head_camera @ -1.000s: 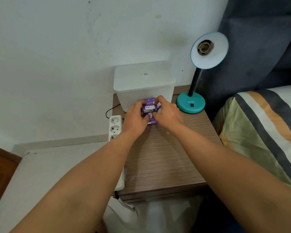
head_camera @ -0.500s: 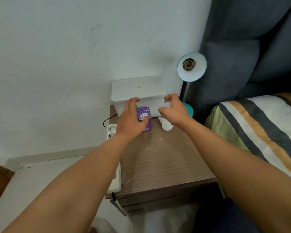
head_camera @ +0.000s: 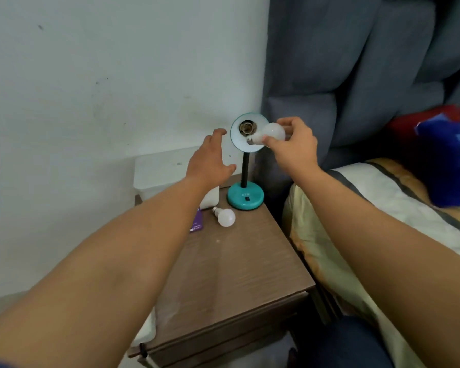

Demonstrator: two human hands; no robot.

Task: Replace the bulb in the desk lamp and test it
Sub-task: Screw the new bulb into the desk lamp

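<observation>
From the head view, the right hand [head_camera: 294,147] has its grip closed around a white frosted globe bulb [head_camera: 270,134], pinched between thumb and fingertips, with its metal screw base pointing left toward the bare socket [head_camera: 246,128] inside the teal round shade of the desk lamp [head_camera: 246,132]. The base sits just beside the socket but does not appear threaded in yet. The left hand [head_camera: 210,162] hovers empty, fingers spread and released, near the left edge of the shade, apart from it, seemingly ready to steady it. On the brown wood-grain table [head_camera: 237,274], a second white frosted bulb [head_camera: 225,216] lies on its side near the lamp's teal round base [head_camera: 245,196], beside a purple cardboard bulb box [head_camera: 198,221]; this is likely the removed bulb. Judging from this, removal is done and the replacement is unpacked; what remains is seating and screwing the held bulb in, then switching the lamp on to test.
</observation>
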